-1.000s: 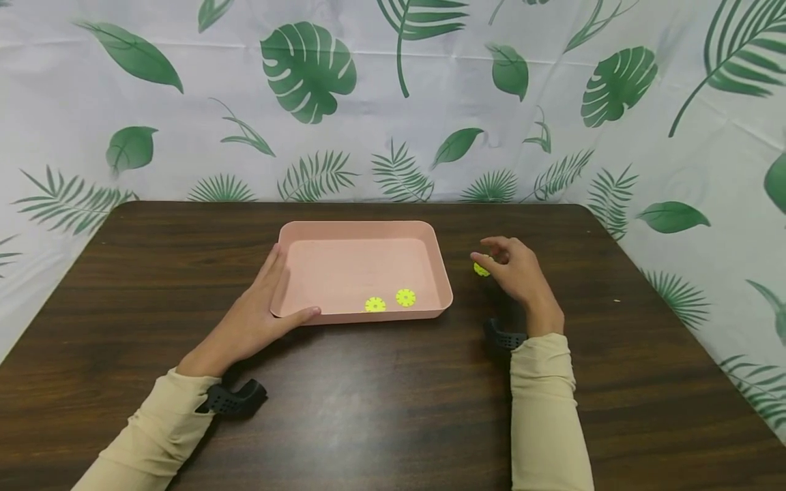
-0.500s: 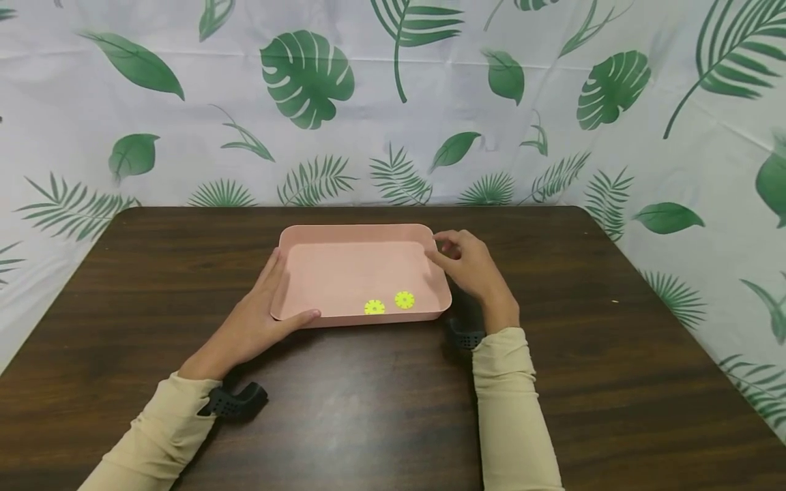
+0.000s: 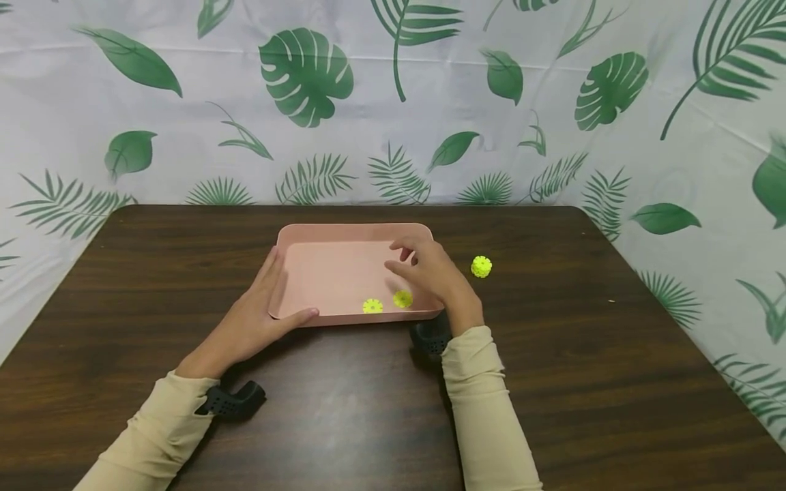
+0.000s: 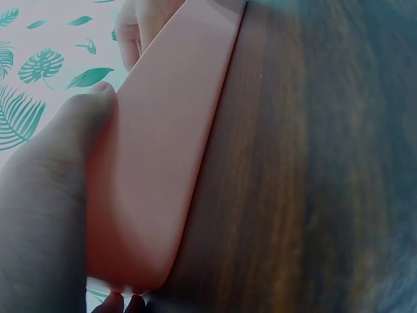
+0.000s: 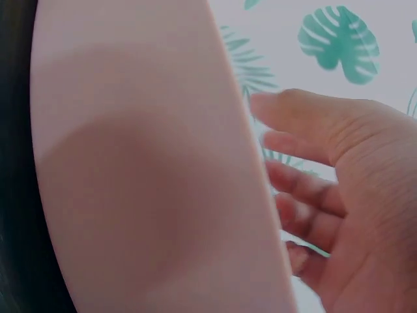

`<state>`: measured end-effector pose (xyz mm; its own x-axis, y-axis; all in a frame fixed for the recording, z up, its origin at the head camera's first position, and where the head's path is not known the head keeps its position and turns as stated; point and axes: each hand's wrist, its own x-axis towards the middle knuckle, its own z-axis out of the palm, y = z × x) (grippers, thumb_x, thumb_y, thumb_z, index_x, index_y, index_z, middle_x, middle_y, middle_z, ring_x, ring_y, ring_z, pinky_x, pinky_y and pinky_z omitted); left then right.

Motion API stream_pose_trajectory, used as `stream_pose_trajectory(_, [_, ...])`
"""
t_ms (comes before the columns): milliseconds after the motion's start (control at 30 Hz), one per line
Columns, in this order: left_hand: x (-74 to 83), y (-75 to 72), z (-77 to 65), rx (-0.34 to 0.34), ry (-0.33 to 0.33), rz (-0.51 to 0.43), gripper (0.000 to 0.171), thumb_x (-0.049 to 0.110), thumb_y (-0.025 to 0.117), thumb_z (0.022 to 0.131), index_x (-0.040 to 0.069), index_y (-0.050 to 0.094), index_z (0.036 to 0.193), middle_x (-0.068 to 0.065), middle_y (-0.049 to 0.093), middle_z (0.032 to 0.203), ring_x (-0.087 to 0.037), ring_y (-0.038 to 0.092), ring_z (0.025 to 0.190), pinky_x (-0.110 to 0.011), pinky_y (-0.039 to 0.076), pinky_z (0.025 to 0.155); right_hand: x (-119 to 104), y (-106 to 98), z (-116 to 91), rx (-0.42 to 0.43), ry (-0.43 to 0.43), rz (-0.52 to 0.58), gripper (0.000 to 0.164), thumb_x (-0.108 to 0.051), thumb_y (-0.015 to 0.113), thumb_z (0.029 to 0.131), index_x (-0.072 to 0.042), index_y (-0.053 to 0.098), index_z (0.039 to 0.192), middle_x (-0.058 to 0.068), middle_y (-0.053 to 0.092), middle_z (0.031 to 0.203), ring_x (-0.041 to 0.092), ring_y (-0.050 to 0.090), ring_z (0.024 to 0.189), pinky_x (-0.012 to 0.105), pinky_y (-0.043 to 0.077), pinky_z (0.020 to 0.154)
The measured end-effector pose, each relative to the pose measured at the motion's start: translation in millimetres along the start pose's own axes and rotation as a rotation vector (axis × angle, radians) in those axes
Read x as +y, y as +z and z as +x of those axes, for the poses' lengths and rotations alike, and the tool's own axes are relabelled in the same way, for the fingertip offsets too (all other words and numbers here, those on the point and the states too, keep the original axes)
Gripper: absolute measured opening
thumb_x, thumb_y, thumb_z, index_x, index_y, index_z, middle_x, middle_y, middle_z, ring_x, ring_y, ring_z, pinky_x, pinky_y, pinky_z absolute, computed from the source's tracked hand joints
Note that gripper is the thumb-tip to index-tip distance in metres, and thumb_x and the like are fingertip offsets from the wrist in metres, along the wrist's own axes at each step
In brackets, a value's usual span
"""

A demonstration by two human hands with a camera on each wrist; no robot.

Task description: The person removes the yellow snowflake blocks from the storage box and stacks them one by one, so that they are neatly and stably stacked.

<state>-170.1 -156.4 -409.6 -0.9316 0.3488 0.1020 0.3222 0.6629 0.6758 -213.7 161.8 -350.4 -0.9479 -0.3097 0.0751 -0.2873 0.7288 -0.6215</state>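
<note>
A shallow pink tray (image 3: 344, 262) lies on the table, with two yellow notched discs, one disc (image 3: 372, 306) near the front wall and another disc (image 3: 402, 299) to its right. My left hand (image 3: 245, 320) rests on the tray's front left corner, fingers straight along the left side and thumb (image 4: 91, 117) at the front rim. Over the tray's right part hovers my right hand (image 3: 426, 269), thumb and fingers apart, with nothing visible between them. In the right wrist view its loosely bent fingers (image 5: 306, 182) show beyond the tray's rim.
Right of the tray, a small stack of yellow notched discs (image 3: 482, 266) stands on the dark wooden table (image 3: 344, 409). A leaf-patterned cloth (image 3: 393, 123) hangs behind the table's far edge. Each wrist carries a black band mount (image 3: 233, 401).
My right hand has moved left from the yellow stack, past the tray's right wall, to over the tray. The stack now shows uncovered. My left hand has stayed at the corner.
</note>
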Motion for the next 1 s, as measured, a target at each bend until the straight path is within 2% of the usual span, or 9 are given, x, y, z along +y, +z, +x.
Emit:
stream_pose_trajectory(100, [0.1, 0.1, 0.2, 0.001, -0.001, 0.003, 0.115, 0.063, 0.070, 0.091, 0.014, 0.000, 0.167, 0.001, -0.010, 0.173, -0.033, 0.009, 0.158, -0.065, 0.023, 0.118, -4.4, 3.5, 2.5, -0.120, -0.001, -0.011, 0.034, -0.016, 0.076, 0.095, 0.000, 0.071, 0.125, 0.012, 0.065, 0.099, 0.027, 0.059, 0.089, 0.034, 0.055, 0.077])
stream_pose_trajectory(200, [0.3, 0.2, -0.1, -0.003, -0.006, 0.005, 0.115, 0.064, 0.070, 0.091, 0.014, -0.001, 0.167, 0.001, -0.010, 0.173, -0.034, 0.010, 0.158, -0.065, 0.023, 0.118, -8.6, 6.5, 2.5, -0.244, 0.044, 0.003, 0.030, -0.014, 0.081, 0.090, -0.003, 0.074, 0.117, 0.009, 0.067, 0.095, 0.024, 0.060, 0.089, 0.030, 0.054, 0.076])
stream_pose_trajectory(333, [0.9, 0.0, -0.5, -0.005, -0.007, 0.010, 0.115, 0.064, 0.069, 0.091, 0.014, -0.002, 0.167, 0.000, -0.010, 0.173, -0.034, 0.009, 0.158, -0.066, 0.023, 0.118, -13.0, 9.2, -0.6, -0.337, 0.090, 0.031, 0.030, -0.013, 0.086, 0.085, -0.007, 0.077, 0.112, 0.006, 0.066, 0.092, 0.021, 0.058, 0.088, 0.028, 0.051, 0.074])
stream_pose_trajectory(433, [1.6, 0.0, -0.5, -0.002, -0.005, 0.009, 0.116, 0.064, 0.070, 0.091, 0.014, -0.001, 0.167, -0.001, -0.009, 0.173, -0.034, 0.009, 0.158, -0.065, 0.023, 0.118, -15.2, 10.5, -2.5, -0.354, 0.072, 0.043, 0.029, -0.011, 0.086, 0.085, -0.008, 0.077, 0.111, 0.006, 0.065, 0.091, 0.020, 0.057, 0.086, 0.028, 0.050, 0.071])
stream_pose_trajectory(700, [1.6, 0.3, -0.4, -0.004, -0.013, 0.010, 0.116, 0.065, 0.070, 0.090, 0.014, -0.001, 0.167, -0.001, -0.009, 0.173, -0.034, 0.010, 0.158, -0.065, 0.024, 0.118, -19.2, 13.1, -4.0, -0.387, 0.027, 0.073, 0.013, -0.005, 0.082, 0.088, -0.007, 0.079, 0.100, 0.004, 0.066, 0.083, 0.020, 0.058, 0.079, 0.027, 0.053, 0.070])
stream_pose_trajectory(1000, [0.6, 0.4, -0.3, 0.003, -0.002, 0.013, 0.116, 0.065, 0.070, 0.090, 0.013, 0.000, 0.167, -0.002, -0.008, 0.173, -0.034, 0.010, 0.158, -0.064, 0.024, 0.119, -21.6, 11.7, -6.5, -0.395, 0.013, 0.026, 0.017, -0.003, 0.081, 0.088, -0.013, 0.081, 0.102, 0.002, 0.068, 0.091, 0.021, 0.059, 0.090, 0.029, 0.055, 0.078])
